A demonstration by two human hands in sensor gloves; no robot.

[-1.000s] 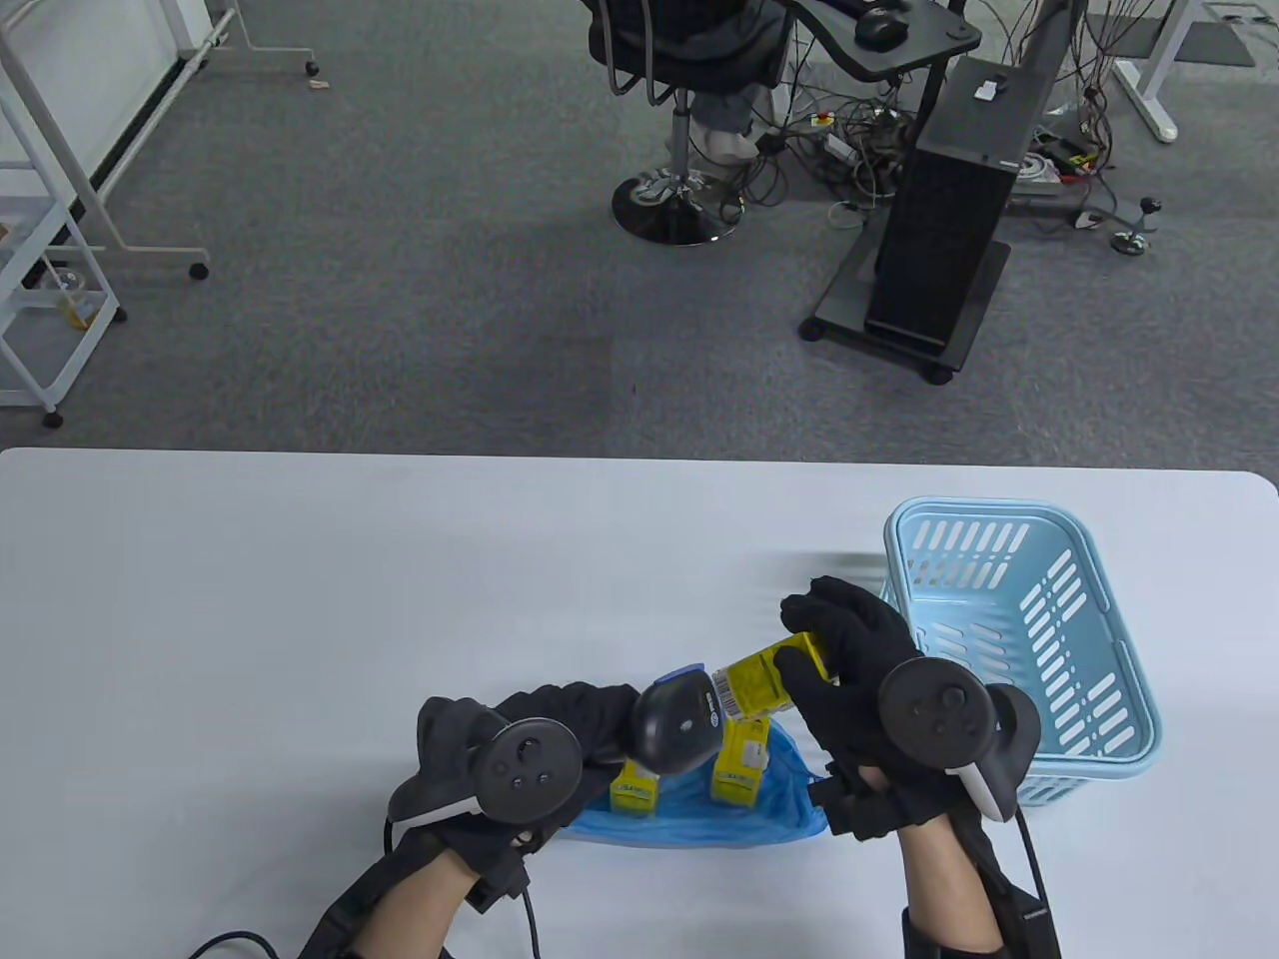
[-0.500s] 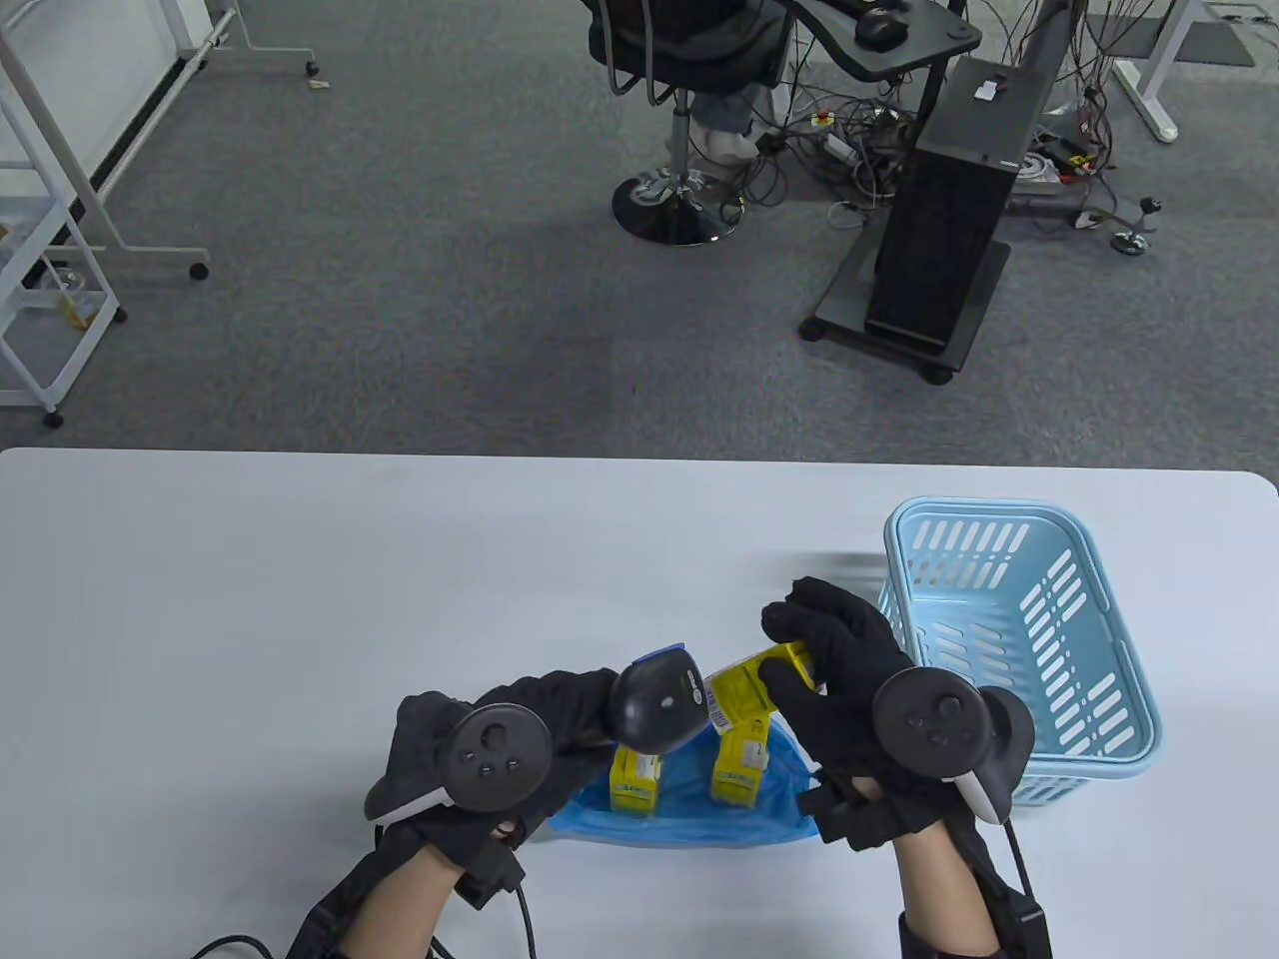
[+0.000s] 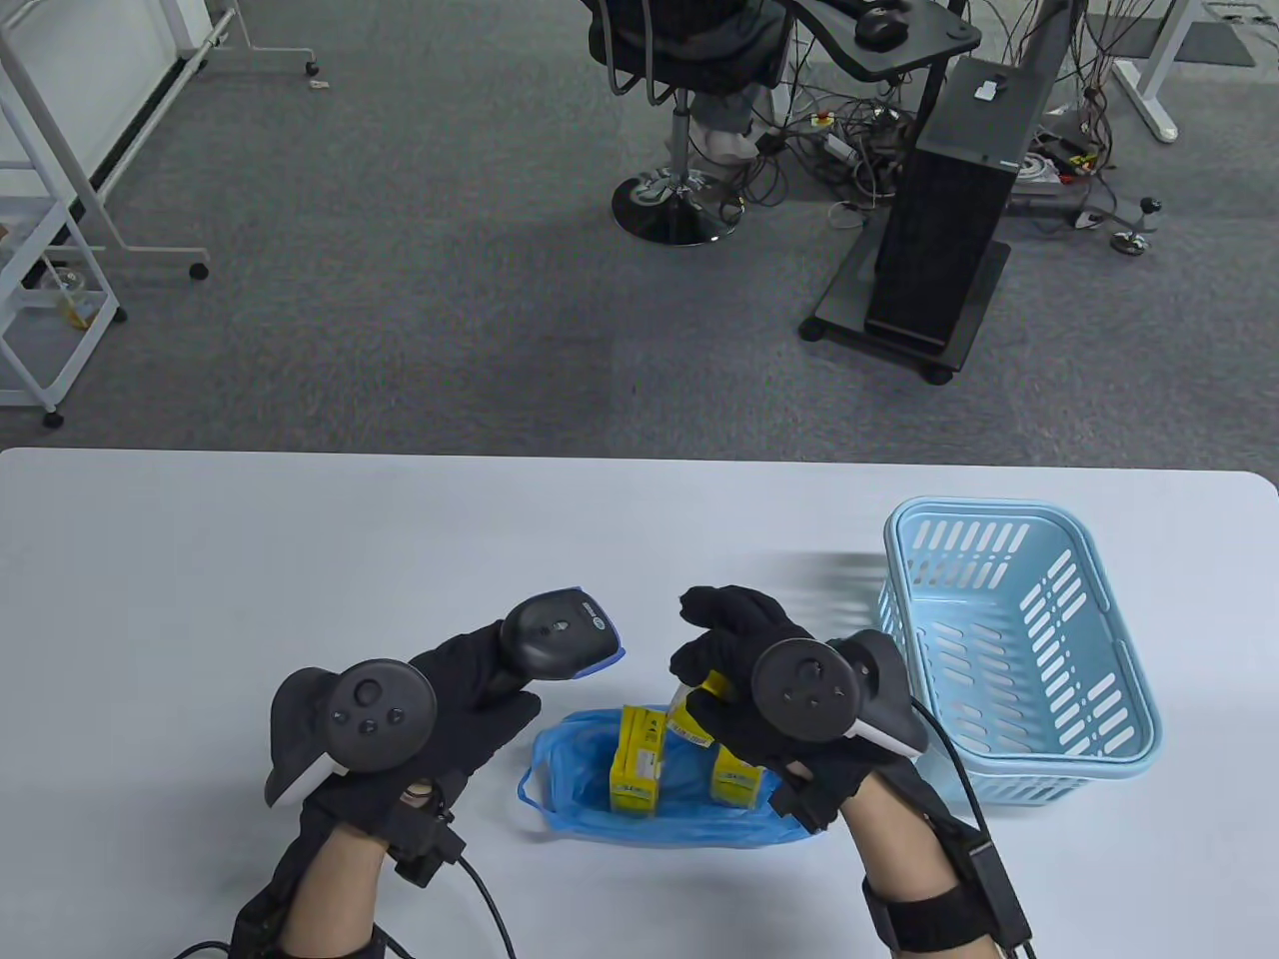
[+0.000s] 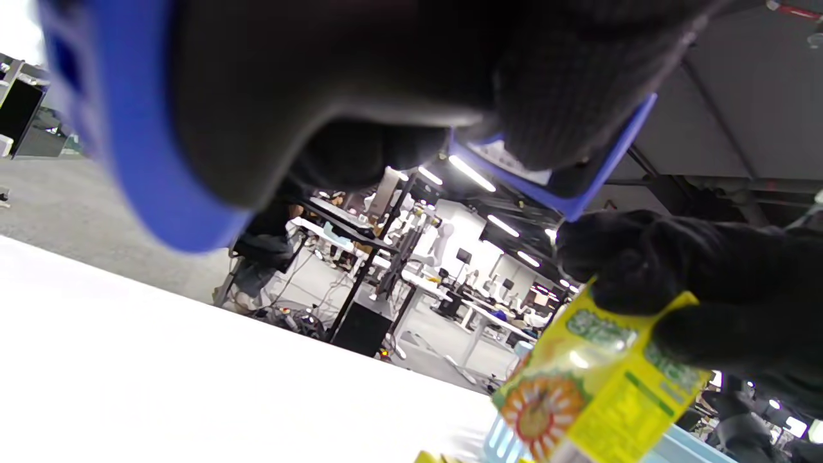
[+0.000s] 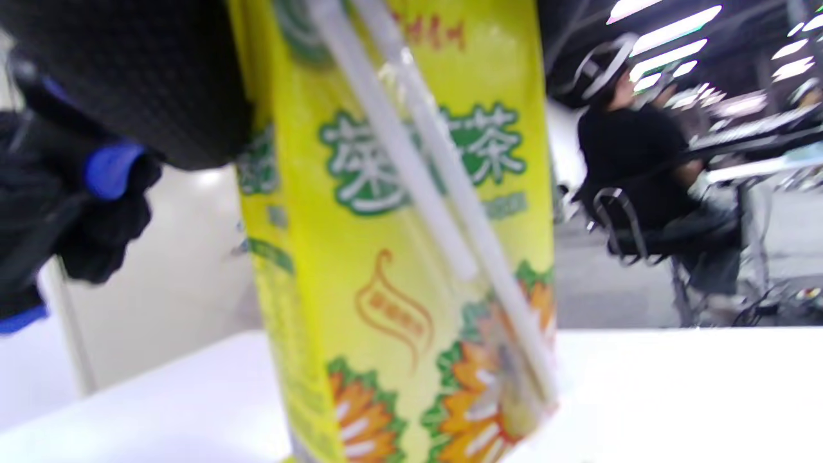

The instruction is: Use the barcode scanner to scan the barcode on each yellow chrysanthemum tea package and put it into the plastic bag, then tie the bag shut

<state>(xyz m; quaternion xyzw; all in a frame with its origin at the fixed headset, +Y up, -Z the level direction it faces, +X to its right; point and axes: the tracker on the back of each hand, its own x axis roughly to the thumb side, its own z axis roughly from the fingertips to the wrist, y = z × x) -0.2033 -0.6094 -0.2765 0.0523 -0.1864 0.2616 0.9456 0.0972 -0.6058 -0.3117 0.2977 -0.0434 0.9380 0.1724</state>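
My left hand (image 3: 450,689) curls its grip around the handle of the barcode scanner (image 3: 560,634), holding it above the white surface (image 3: 250,559) with its blue-trimmed head pointing right. My right hand (image 3: 759,679) has its grip clamped on a yellow tea carton (image 3: 699,711), fingers wrapped over the top end, holding it upright-ish just above the open mouth of the blue plastic bag (image 3: 560,789). From the right wrist view I see the carton (image 5: 411,257) close up, a wrapped straw running diagonally down its printed flower face. The bag lies flat on the surface between my two hands, and two more yellow cartons stand inside it: one on the left (image 3: 638,767), one on the right (image 3: 737,784) partly hidden under my right hand. A light blue slotted basket (image 3: 1029,639) sits on the surface just right of my right hand. Beyond the surface, grey carpet, an office chair (image 3: 679,60) and a black computer tower (image 3: 949,210) fill the background
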